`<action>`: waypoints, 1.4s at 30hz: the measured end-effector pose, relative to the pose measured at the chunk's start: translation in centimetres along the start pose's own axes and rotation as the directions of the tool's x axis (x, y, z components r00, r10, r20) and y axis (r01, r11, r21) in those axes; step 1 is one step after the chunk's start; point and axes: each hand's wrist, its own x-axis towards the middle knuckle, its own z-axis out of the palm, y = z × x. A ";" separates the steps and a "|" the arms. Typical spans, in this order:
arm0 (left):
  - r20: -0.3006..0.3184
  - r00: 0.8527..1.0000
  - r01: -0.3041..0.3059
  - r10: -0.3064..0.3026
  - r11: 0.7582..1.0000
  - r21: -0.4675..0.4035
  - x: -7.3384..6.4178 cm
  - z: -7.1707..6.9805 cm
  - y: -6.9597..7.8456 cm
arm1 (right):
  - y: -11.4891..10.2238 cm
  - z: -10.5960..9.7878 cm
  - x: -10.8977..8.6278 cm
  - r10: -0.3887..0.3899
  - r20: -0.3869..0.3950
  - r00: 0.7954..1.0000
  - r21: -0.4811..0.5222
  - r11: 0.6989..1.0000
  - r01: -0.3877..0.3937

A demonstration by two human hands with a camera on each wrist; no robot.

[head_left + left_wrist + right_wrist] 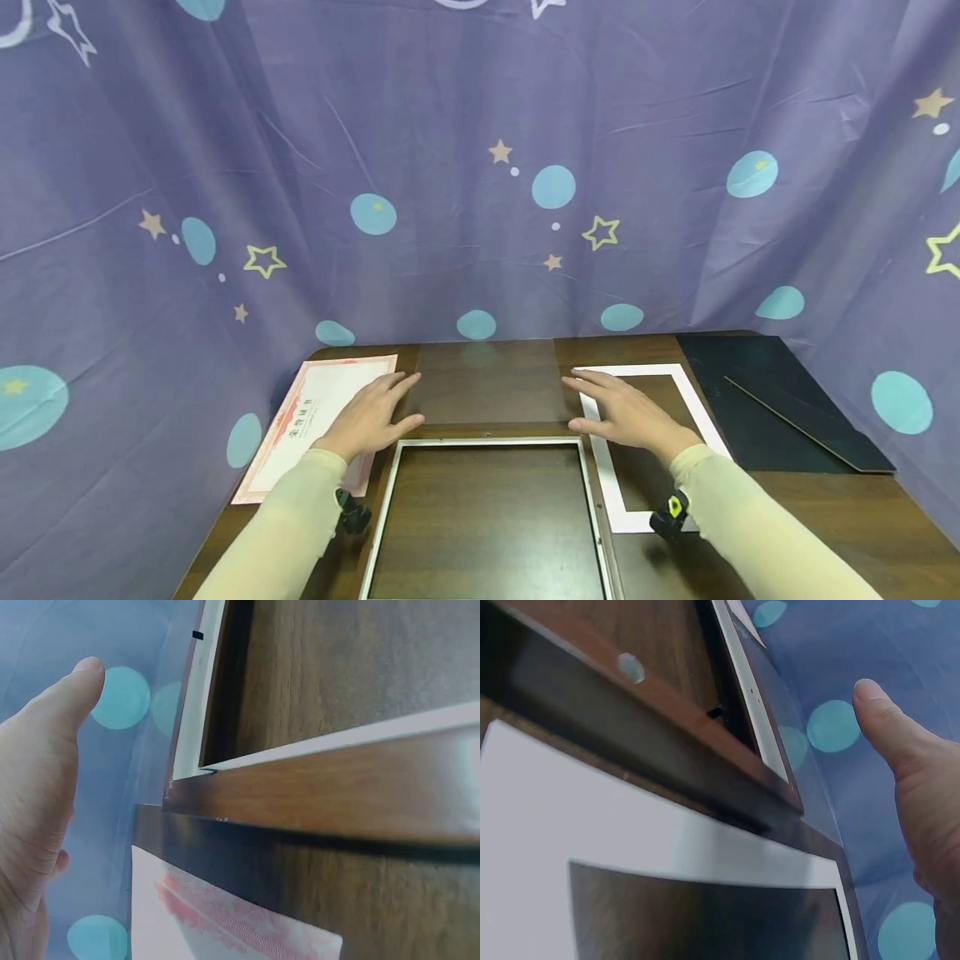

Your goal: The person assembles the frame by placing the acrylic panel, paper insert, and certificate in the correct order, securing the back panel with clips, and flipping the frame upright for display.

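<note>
A rectangular picture frame point(487, 442) with a pale inner edge lies in the front middle of the table, its near side cut off by the head view. My left hand point(375, 417) hovers over the certificate point(277, 458) beside the frame's far left corner, fingers extended and nothing held. Opposite it, my right hand point(626, 414) is raised above the white mat board point(632, 522), fingers also extended. The left wrist view catches the frame's wooden side point(337, 787) and the left thumb apart from it. A similar gap separates the right thumb from the frame point(667, 712) in the right wrist view.
A clear sheet point(487, 383) lies flat behind the frame. At the far right rests a black backing board point(742, 354) with a slanting stand flap. The purple patterned curtain point(450, 275) hangs along the table's back and sides.
</note>
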 end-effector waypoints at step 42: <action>0.214 0.950 0.248 -0.226 0.965 -0.082 2.3 5.2 -0.6 | 1.6 5.9 3.3 0.133 0.215 0.968 0.006 0.991 -0.137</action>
